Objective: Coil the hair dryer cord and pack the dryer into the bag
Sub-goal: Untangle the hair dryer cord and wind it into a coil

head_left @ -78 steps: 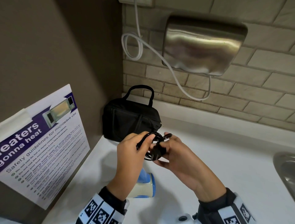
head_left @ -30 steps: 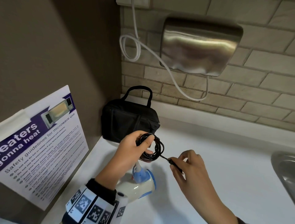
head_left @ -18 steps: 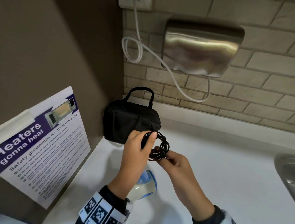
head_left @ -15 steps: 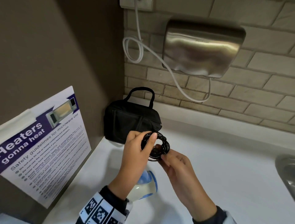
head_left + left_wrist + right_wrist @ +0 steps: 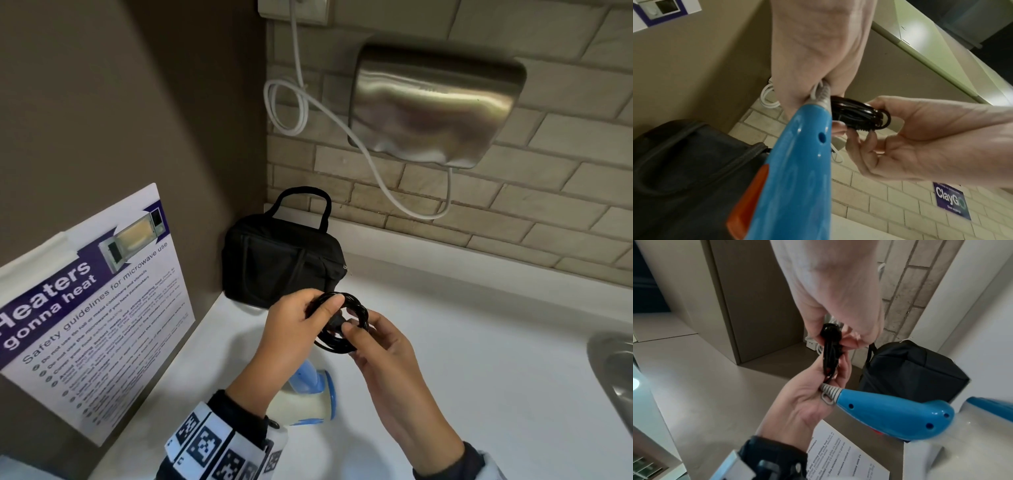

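Lighting: soft, even, indoor. Glare: steel wall dryer [image 5: 435,106], 1 o'clock. Shadows: faint, on tabletop [image 5: 479,342]. Wrist views: blurred close up, edges bowed by wide-angle distortion.

Hair dryer [image 5: 305,399] mostly hidden under left hand [image 5: 294,329] and wrist. Plug buried in cord coil [image 5: 342,322]. Sink [image 5: 613,370] cut by right edge. Poster [image 5: 85,308] small print unreadable.

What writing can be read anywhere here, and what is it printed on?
"Heaters gonna heat": purple banner of the white poster on the brown wall.
"Safety guidelines for microwave use": same poster, under the banner.
Poster's bulleted small print: too small to read.
"ClayGo": small purple sign on the brick wall; the line below is blurred.
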### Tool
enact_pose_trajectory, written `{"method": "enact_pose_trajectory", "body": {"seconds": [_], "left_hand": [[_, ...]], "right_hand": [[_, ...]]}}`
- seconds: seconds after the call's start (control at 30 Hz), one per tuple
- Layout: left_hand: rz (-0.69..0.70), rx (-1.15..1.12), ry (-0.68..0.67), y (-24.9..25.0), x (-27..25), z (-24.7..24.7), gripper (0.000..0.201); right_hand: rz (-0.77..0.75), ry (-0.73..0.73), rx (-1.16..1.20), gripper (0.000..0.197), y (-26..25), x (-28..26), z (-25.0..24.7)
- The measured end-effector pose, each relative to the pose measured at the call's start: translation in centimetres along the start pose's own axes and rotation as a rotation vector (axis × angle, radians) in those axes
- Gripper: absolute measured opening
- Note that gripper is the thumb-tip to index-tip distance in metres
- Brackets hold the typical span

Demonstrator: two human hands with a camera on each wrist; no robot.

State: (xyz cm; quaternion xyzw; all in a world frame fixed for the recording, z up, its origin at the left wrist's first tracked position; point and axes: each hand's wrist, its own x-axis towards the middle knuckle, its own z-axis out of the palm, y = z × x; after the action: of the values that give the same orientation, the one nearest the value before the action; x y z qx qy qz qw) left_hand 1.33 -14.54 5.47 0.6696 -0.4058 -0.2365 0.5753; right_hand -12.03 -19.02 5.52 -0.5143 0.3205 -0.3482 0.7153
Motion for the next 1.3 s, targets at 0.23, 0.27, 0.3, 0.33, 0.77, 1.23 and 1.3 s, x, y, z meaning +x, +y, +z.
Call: {"method": "enact_pose_trajectory", "body": {"seconds": [0.23,0.27,0.3,0.33,0.77,1.23,1.3], "left_hand": [[-0.001,-0.041,-0.098,0.1,0.0,-0.3,0.017],[0.001,-0.03,-0.114,0.2,-0.1,-0.4,0.018],[0.004,-0.018,-0.122,0.3,-0.2,-0.4,0.018],[0.004,-0.014,-0.126,0.4,-0.2,-0.4,0.017],[0.087,0.169,-0.158,0.8,-0.3,-0.5,0.023],[-0.309,-0.439,-0.38,1.5,0.0,-1.1,0.036],[-0.34,-0.508,-0.396,1.3,0.2,-1.2,0.039]], "right_hand": [[-0.048,-0.013,-0.184,0.023,-0.6,0.2,-0.5],[-0.052,0.0,-0.174,0.022,-0.6,0.3,-0.5],[-0.059,0.009,-0.162,0.022,-0.5,0.4,-0.5],[-0.07,0.017,-0.143,0.021,-0.4,0.4,-0.4],[-0.081,-0.069,-0.146,0.024,0.3,0.9,-1.4],[-0.032,-0.19,0.125,0.034,0.3,1.4,-1.9],[-0.016,-0.192,0.178,0.043,0.5,1.5,-1.9]]}}
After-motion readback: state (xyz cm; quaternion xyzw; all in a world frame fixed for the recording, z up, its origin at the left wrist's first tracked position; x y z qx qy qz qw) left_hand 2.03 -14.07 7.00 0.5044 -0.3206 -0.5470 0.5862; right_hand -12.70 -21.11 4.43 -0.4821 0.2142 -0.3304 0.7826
